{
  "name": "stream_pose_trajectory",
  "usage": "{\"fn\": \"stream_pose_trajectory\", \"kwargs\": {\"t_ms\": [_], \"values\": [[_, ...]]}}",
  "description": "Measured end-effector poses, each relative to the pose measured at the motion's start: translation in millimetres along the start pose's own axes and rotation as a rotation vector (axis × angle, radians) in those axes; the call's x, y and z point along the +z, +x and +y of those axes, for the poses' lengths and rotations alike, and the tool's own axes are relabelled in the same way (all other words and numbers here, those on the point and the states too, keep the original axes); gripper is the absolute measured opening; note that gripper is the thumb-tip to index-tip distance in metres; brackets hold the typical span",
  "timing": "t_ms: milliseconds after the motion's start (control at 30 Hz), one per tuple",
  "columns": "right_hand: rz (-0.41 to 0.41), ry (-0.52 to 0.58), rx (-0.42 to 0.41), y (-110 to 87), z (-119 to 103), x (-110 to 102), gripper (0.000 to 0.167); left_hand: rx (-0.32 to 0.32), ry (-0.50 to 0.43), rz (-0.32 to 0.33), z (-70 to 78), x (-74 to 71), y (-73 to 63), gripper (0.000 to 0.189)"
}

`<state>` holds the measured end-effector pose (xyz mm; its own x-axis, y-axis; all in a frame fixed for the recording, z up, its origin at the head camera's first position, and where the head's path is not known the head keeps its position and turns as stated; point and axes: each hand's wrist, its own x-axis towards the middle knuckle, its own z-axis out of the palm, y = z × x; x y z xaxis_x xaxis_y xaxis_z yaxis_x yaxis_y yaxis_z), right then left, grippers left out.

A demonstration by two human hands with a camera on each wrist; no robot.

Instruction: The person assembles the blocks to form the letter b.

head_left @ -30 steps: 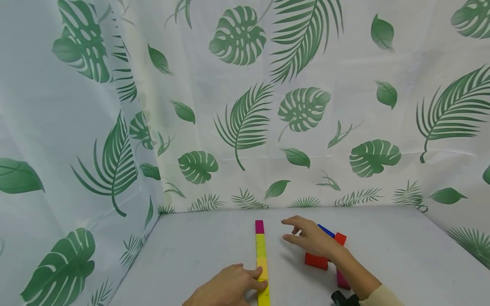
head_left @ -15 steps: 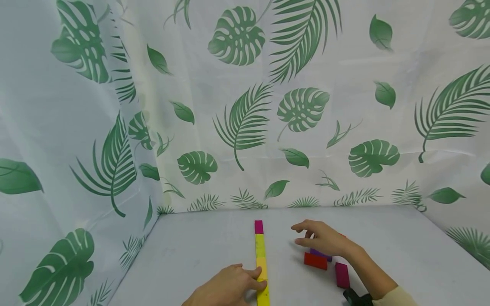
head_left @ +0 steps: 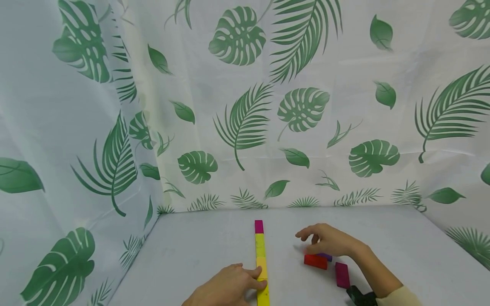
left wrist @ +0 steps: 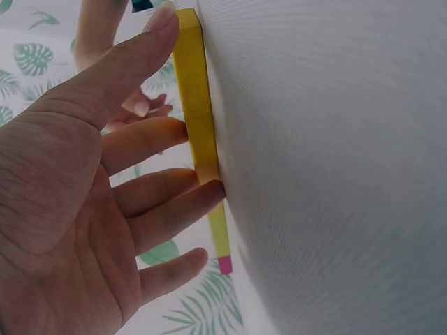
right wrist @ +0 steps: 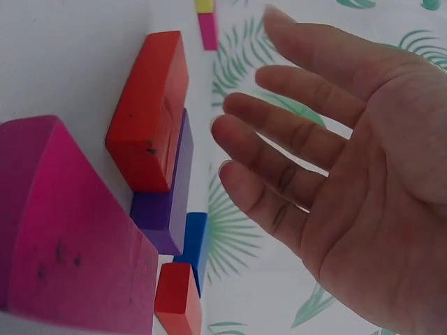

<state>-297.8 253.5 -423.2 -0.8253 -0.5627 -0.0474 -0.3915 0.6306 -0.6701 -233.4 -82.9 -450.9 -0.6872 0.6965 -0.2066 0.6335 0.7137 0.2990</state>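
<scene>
A straight row of end-to-end blocks runs away from me: a yellow block [head_left: 263, 299] nearest, a lighter yellow block [head_left: 261, 262], a yellow-green block [head_left: 260, 245] and a magenta block [head_left: 259, 226] at the far end. My left hand [head_left: 229, 284] rests at the row's near part from the left. Its thumb and extended fingers touch the yellow blocks without curling round them. My right hand [head_left: 332, 242] hovers over loose blocks on the right, fingers loosely bent and holding nothing. Below it lie a red block [head_left: 315, 262] and a purple block [head_left: 326, 257], partly hidden.
Another magenta block [head_left: 342, 275] lies near the right forearm. The right wrist view also shows a blue block [right wrist: 196, 241] and a second red block [right wrist: 177, 296]. A black device [head_left: 360, 296] sits at the right wrist. Leaf-printed sheets [head_left: 245, 187] enclose the white tabletop [head_left: 195, 242].
My right hand has moved right and slightly nearer to me, now covering the blue block and one red block in the head view. My left hand and the row have stayed put.
</scene>
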Motion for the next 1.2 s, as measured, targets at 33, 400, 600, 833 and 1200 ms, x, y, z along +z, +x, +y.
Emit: {"fn": "stream_pose_trajectory", "kwargs": {"t_ms": [33,400,600,833,1200], "values": [[-0.006,0.002,0.007,-0.3,0.7,0.2,0.043,0.004,0.006,0.001,0.1,0.2,0.1,0.058],[-0.044,-0.011,0.032,-3.6,7.2,1.0,0.042,0.006,0.020,0.010,2.1,-1.7,-2.9,0.059],[-0.065,0.000,0.037,-5.7,7.5,0.6,0.041,0.008,0.019,0.013,1.2,-1.5,-3.4,0.059],[-0.080,-0.040,0.082,-6.5,7.7,1.6,0.037,0.000,-0.018,0.007,0.9,-0.7,-2.4,0.057],[-0.053,-0.054,0.038,-4.4,4.2,3.8,0.036,0.001,-0.021,0.000,0.2,-1.9,-2.4,0.057]]}}
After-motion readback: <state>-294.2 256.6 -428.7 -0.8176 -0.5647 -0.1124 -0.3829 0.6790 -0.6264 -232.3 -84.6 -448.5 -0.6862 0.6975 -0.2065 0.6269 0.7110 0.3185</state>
